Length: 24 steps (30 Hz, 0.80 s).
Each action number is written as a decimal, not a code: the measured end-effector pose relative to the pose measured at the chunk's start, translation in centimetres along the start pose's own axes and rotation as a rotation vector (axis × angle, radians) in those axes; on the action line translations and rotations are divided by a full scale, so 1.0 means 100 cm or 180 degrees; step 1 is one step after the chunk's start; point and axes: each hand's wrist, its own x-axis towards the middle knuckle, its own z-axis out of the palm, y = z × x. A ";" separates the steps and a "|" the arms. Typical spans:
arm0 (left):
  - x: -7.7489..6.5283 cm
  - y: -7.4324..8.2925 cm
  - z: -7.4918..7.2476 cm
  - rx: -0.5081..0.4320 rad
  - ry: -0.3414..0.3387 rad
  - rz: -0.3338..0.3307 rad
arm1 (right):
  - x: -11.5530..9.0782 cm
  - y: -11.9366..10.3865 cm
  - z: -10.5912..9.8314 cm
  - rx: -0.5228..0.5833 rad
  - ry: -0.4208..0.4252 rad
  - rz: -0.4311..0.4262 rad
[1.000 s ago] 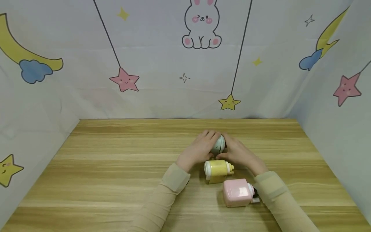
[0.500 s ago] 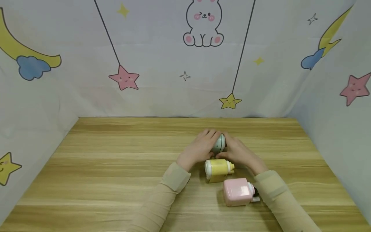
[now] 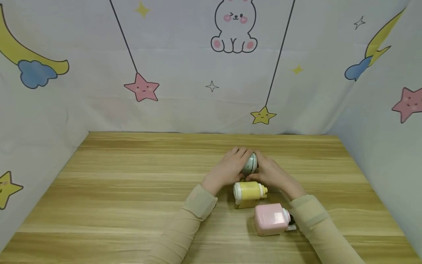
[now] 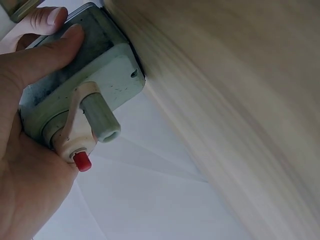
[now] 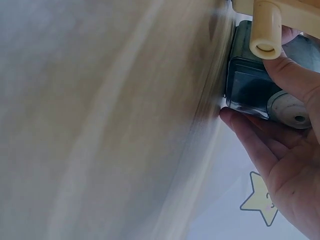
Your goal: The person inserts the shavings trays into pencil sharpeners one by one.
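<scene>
Both hands hold a pale green hand-crank pencil sharpener low at the table's far middle-right. My left hand grips it from the left, and my right hand from the right, with its thumb on the near side. In the left wrist view, the sharpener's crank handle and red tip point towards the camera. Its dark see-through part and round end disc show in the right wrist view. Just in front of the hands lies a yellow pencil sharpener, crank to the right.
A pink pencil sharpener lies nearer, beside the right forearm, its crank also to the right. The wooden table is bordered at the back and sides by white cloth walls printed with stars and a rabbit.
The head view has tilted very slightly. Both hands keep their hold on the green pencil sharpener, and the yellow and pink ones stay in place.
</scene>
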 end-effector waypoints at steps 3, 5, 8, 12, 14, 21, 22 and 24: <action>0.000 0.000 0.000 -0.0008 -0.0001 0.0000 | 0.000 0.000 0.000 -0.0002 -0.0013 -0.0009; 0.000 0.000 0.000 -0.0006 -0.0005 0.0004 | 0.000 0.000 0.000 -0.0007 -0.0009 -0.0016; 0.000 0.000 0.000 0.0010 -0.0013 0.0011 | 0.000 0.001 0.000 -0.0011 0.0004 -0.0015; -0.001 -0.001 -0.001 0.0009 -0.0026 0.0002 | 0.001 0.001 0.001 -0.0005 0.0005 -0.0032; -0.001 -0.001 -0.001 0.0001 -0.0037 -0.0010 | 0.001 0.001 0.001 0.0004 0.0005 -0.0041; -0.001 0.000 -0.001 0.0022 -0.0015 0.0004 | 0.001 0.003 0.001 0.0055 -0.0013 0.0035; -0.001 0.000 -0.001 0.0022 -0.0014 0.0009 | 0.001 0.003 0.001 0.0058 -0.0016 0.0056; 0.000 -0.001 0.000 0.0020 -0.0008 0.0015 | 0.001 0.003 0.001 0.0069 -0.0023 0.0059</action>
